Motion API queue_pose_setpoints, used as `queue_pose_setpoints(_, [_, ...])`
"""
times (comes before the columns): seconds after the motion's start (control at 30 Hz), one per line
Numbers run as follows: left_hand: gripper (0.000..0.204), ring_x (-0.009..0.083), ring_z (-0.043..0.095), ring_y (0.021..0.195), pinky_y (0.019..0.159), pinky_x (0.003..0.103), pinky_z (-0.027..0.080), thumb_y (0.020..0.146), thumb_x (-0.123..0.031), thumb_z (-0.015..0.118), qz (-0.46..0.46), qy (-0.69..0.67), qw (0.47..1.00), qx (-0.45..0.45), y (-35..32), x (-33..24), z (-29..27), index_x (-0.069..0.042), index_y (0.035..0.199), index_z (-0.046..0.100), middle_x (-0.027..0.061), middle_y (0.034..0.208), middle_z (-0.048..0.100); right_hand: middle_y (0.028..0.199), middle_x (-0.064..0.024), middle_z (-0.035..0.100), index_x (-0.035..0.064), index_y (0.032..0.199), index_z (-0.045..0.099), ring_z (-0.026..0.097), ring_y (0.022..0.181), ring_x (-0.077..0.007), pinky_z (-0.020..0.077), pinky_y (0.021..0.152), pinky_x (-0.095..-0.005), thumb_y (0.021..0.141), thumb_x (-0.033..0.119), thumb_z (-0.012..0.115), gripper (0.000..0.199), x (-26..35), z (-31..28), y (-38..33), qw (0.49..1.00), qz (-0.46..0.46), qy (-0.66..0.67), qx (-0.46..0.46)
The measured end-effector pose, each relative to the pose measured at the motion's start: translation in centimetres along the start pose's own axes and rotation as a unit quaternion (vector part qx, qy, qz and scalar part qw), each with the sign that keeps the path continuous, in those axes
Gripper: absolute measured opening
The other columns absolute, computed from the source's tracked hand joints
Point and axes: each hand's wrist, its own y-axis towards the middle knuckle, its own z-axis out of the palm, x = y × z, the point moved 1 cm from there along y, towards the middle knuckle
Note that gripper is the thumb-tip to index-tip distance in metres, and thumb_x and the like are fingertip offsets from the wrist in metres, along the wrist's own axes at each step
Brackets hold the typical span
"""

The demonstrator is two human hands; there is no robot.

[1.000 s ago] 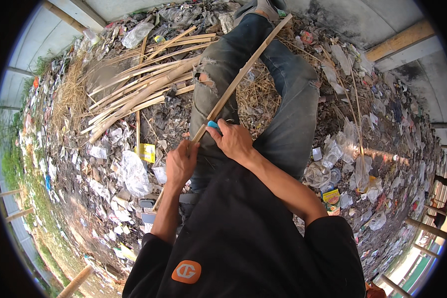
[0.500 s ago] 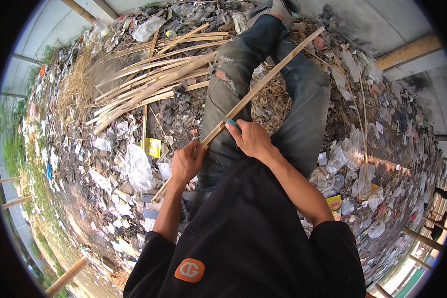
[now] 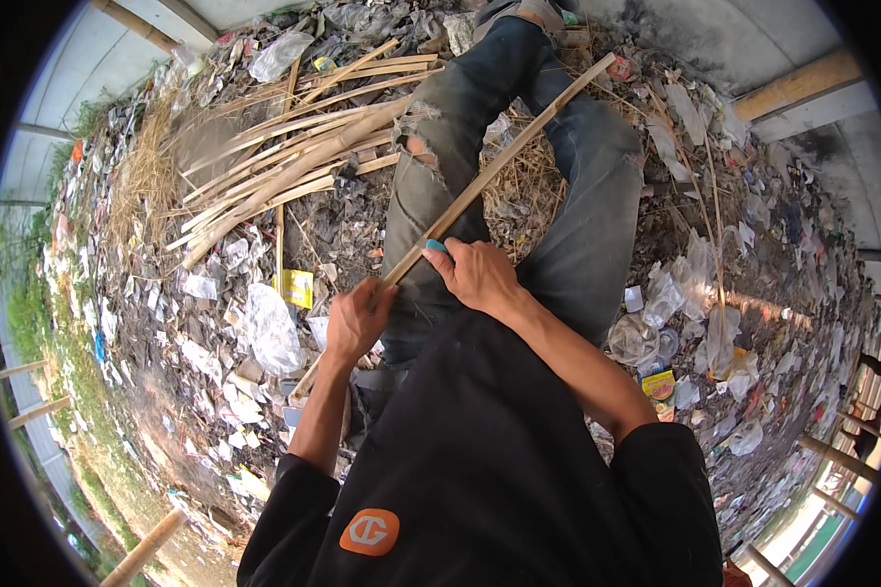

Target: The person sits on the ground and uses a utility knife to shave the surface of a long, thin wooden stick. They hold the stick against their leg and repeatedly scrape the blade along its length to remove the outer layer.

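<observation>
A long bamboo strip (image 3: 514, 150) lies slantwise across my lap, from the far right between my legs down to my near left side. My left hand (image 3: 357, 318) is closed round its lower part. Just farther up the strip, my right hand (image 3: 480, 274) grips a small teal tool (image 3: 436, 247) against it, thumb pressed forward. The tool's working end is hidden by the fingers and strip, so its exact kind does not show. Below my left hand, the strip's near end (image 3: 306, 380) passes behind my forearm.
Split bamboo strips (image 3: 294, 157) are piled left of my outstretched legs (image 3: 578, 196). Litter covers the ground, including a clear plastic bag (image 3: 272, 328) and a yellow packet (image 3: 297, 289). Thin sticks (image 3: 712, 205) lie at the right. A pale wall (image 3: 695, 39) with a wooden beam (image 3: 798, 86) stands beyond.
My right hand and the teal tool have shifted slightly left, with the strip. A pale raised spot beside the tool no longer shows. The whole view has also moved a little.
</observation>
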Motion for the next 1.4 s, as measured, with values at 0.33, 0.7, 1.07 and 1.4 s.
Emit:
queue_pose_setpoints(0.33, [0.016,0.0304,0.067,0.050,0.048,0.040,0.048,0.096,-0.019,0.076,-0.031,0.054,0.998,-0.003,-7.8,3.7,-5.2,-0.005,0.093,0.069,0.0137,0.058,0.063,0.062,-0.0229,0.066,0.0051,0.082,0.063,0.069,0.062,-0.0453,0.0538,0.056,-0.0563,0.109,0.054,0.047,0.058,-1.8,0.6,0.6,0.999,0.004,0.000,-0.047])
queue_pose_setpoints(0.7, [0.015,0.0285,0.066,0.049,0.047,0.038,0.049,0.092,-0.016,0.078,-0.034,0.132,0.989,-0.058,-18.0,11.7,-7.5,-0.010,0.093,0.065,0.0099,0.060,0.064,0.069,-0.0221,0.067,0.0005,0.087,0.066,0.067,0.068,-0.0440,0.0518,0.064,-0.0516,0.107,0.057,0.052,0.061,-5.9,-6.4,2.8,0.981,0.090,0.066,-0.156])
queue_pose_setpoints(1.07, [0.030,0.0256,0.068,0.060,0.058,0.037,0.051,0.097,-0.022,0.075,-0.033,-0.037,0.998,0.035,-4.4,2.6,-2.7,-0.006,0.122,0.067,0.0131,0.073,0.071,0.064,-0.0115,0.059,-0.0009,0.085,0.066,0.059,0.059,-0.0267,0.0478,0.061,-0.0416,0.095,0.044,0.077,0.047,-4.3,-4.4,4.5,0.961,0.059,0.241,-0.117])
queue_pose_setpoints(1.4, [0.018,0.0326,0.069,0.062,0.057,0.043,0.051,0.100,-0.023,0.071,0.041,0.013,0.998,-0.043,-0.7,-0.4,0.5,-0.006,0.104,0.068,0.0134,0.068,0.068,0.061,-0.0085,0.056,-0.0015,0.082,0.059,0.052,0.057,-0.0247,0.0434,0.061,-0.0439,0.106,0.040,0.062,0.048,-7.4,-8.1,3.8,0.889,0.127,0.252,-0.361])
